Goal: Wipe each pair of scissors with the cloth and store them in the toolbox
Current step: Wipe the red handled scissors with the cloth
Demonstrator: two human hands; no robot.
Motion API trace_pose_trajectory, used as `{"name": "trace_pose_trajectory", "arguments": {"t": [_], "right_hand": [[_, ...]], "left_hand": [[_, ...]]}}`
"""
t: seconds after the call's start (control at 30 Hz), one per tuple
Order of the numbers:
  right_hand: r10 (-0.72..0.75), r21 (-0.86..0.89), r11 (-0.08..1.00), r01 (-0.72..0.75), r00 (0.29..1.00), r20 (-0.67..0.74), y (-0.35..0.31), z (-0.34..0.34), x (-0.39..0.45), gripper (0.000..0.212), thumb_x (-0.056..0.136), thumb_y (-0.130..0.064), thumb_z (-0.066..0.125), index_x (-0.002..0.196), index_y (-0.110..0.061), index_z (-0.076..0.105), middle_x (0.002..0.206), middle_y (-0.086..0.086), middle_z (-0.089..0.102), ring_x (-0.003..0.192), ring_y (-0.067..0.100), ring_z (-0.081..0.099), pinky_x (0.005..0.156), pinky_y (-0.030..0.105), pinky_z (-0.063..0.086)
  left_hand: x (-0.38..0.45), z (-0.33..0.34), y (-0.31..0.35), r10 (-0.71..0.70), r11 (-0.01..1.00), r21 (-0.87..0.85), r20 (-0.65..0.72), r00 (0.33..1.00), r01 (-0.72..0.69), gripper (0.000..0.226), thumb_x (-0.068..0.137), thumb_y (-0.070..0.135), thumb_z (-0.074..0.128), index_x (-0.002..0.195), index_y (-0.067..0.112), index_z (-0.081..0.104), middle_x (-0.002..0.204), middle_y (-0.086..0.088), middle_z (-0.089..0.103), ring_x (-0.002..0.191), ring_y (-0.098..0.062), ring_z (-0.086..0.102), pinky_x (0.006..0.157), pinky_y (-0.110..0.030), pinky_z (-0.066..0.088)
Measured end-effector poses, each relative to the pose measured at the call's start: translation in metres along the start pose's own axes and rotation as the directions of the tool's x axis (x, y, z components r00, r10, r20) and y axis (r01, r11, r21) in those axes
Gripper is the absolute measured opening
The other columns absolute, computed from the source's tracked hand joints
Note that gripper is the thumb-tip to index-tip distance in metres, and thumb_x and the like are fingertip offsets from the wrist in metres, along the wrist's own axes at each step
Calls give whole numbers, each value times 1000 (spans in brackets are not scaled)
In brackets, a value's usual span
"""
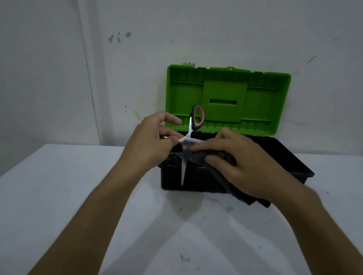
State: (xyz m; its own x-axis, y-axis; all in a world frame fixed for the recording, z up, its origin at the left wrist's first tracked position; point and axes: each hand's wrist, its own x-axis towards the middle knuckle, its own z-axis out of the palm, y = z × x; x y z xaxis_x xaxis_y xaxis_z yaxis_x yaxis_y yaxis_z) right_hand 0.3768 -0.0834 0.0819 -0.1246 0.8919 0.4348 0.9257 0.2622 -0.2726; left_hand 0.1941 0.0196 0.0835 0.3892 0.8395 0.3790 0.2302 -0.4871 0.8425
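Observation:
A pair of scissors (pixel 190 136) with black and red handles is spread wide, one handle loop pointing up and one blade pointing down in front of the toolbox. My left hand (pixel 152 143) grips the scissors at the left side near the pivot. My right hand (pixel 240 164) presses a dark cloth (pixel 221 175) onto the other blade, which the cloth mostly hides. Behind the hands stands the black toolbox (pixel 295 159) with its green lid (pixel 226 97) raised against the wall.
The toolbox sits on a white table (pixel 56 191) that has a few dirt marks. A white wall (pixel 211 27) rises directly behind the box. The cloth's loose end hangs over the box's front.

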Motion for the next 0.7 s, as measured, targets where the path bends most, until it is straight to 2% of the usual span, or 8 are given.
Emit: {"name": "trace_pose_trajectory", "arguments": {"t": [0.07, 0.13, 0.27, 0.33, 0.43, 0.6, 0.7], "right_hand": [[17, -42, 999, -23, 990, -143, 3, 3, 2, 38, 98, -33, 53, 133, -46, 55, 94, -10, 43, 79, 9, 50, 69, 36, 49], [41, -77, 995, -58, 978, -204, 3, 10, 3, 39, 98, -32, 54, 134, -45, 54, 94, -8, 41, 76, 13, 50, 65, 39, 51], [54, -78, 995, -66, 987, -151, 1, 20, 5, 36, 99, -31, 53, 132, -46, 56, 95, -8, 40, 72, 12, 49, 61, 35, 47], [27, -64, 997, -30, 999, -45, 1, 16, 3, 35, 99, -32, 52, 129, -49, 57, 96, -8, 43, 75, 12, 51, 67, 39, 49], [-25, -26, 999, 27, 997, 71, -1, 9, -2, 34, 98, -31, 54, 127, -48, 59, 98, -9, 46, 83, 13, 53, 75, 42, 49], [-33, -33, 999, 28, 990, -139, -5, 6, 1, 45, 96, -30, 59, 138, -41, 47, 105, -10, 48, 87, 11, 54, 73, 30, 49], [-17, -23, 1000, 14, 987, -161, -10, 13, 1, 48, 93, -31, 63, 139, -34, 49, 111, -11, 50, 95, 13, 56, 80, 35, 52]], "left_hand": [[0, 0, 1, -13, 1000, -22, -4, 1000, 13, 27, 89, 2, 63, 109, 20, 60, 88, 2, 76, 61, -15, 59, 59, -29, 46], [-1, 1, 3, -30, 998, -53, 2, 1000, 30, 26, 89, 3, 64, 108, 20, 59, 86, 1, 76, 60, -15, 58, 60, -31, 47], [-3, -3, 3, -42, 996, -85, 4, 999, 42, 26, 88, 1, 63, 106, 18, 60, 79, 0, 76, 52, -10, 57, 52, -26, 46], [-2, -3, 1, -38, 994, -98, -16, 999, 36, 25, 88, -1, 63, 105, 17, 60, 79, 0, 76, 48, -7, 56, 49, -23, 45], [0, -1, -1, 9, 997, -74, -84, 996, -15, 22, 88, 0, 62, 101, 18, 61, 84, 2, 76, 52, -8, 56, 54, -26, 45], [0, 1, 3, 90, 994, -53, -96, 991, -95, 25, 88, 0, 62, 94, 24, 60, 86, 2, 77, 56, -1, 61, 51, -21, 45], [-1, 3, 8, 136, 989, -40, -125, 983, -142, 26, 88, 1, 62, 90, 27, 60, 86, 2, 77, 59, -3, 62, 53, -22, 46]]}}
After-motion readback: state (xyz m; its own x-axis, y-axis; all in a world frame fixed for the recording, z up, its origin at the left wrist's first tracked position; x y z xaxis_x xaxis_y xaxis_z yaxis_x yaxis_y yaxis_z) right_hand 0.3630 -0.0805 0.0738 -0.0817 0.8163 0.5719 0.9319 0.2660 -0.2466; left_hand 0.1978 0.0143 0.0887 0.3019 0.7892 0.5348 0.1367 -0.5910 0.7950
